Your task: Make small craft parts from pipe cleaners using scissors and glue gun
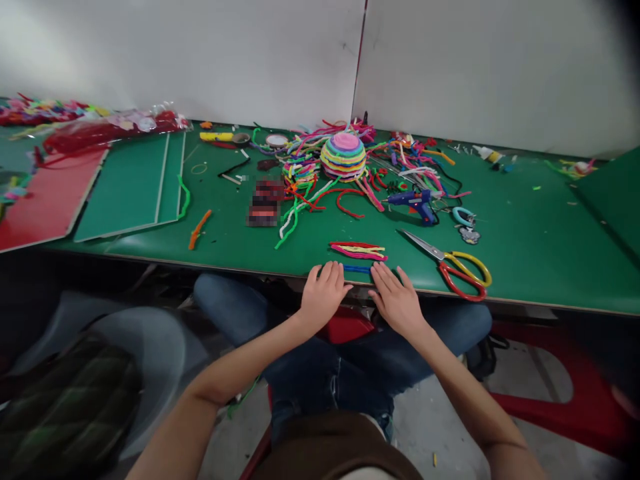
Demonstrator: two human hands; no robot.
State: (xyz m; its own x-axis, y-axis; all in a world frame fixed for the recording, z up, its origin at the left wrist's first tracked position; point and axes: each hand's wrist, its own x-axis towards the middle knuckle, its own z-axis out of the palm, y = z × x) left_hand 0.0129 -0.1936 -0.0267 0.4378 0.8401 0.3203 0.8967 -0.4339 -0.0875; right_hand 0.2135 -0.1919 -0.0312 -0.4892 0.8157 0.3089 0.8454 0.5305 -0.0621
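Observation:
My left hand and my right hand lie palm down on the front edge of the green table, fingers stretched out. Between their fingertips lies a blue pipe cleaner; both hands touch or nearly touch its ends. Just beyond it sits a small bundle of red, yellow and pink pipe cleaners. Further back stands a dome of coiled multicoloured pipe cleaners amid a loose heap of them.
Yellow-and-red handled scissors lie right of my hands. A blue glue gun rests behind them. Green and red boards lie at the left, with an orange pipe cleaner nearby. A red chair stands under the table.

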